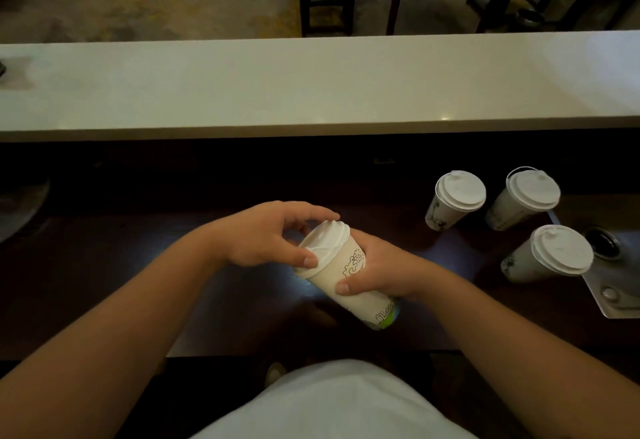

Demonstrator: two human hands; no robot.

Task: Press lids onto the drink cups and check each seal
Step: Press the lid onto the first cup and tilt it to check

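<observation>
1. Right now our left hand (263,237) has its fingers curled over the white lid (323,244), thumb tip pressed on the near rim and the other fingertips arched over the far rim, so it pinches the lid across its width.
2. Our right hand (377,268) wraps the paper cup (349,286) around its middle, thumb lying across the printed side and the other fingers hidden behind the wall; we cannot tell how they are spread.
3. We hold the cup in the air above the dark counter (242,300), near the middle of its front edge, tilted with the lid toward the left and away from us and the base toward our body.
4. We judge that the step in hand is seating or checking this lid; whether the rim has snapped on all round we cannot tell.
5. We expect the cup to be light and its paper wall soft, so a hard squeeze at mid-height could dent it or pop the lid; the stiffer places to hold should be just under the rolled rim and near the base.
6. We expect the thin plastic lid to flex, so pressure belongs on its rim rather than its centre.
7. Toward the right end of the counter stand three lidded cups: the rear-left cup (453,201), the rear-right cup (526,197) and the nearest cup (550,255), which stands at the edge of a metal plate (620,300).
8. Beyond the counter's far edge runs a pale raised ledge (311,85).
</observation>
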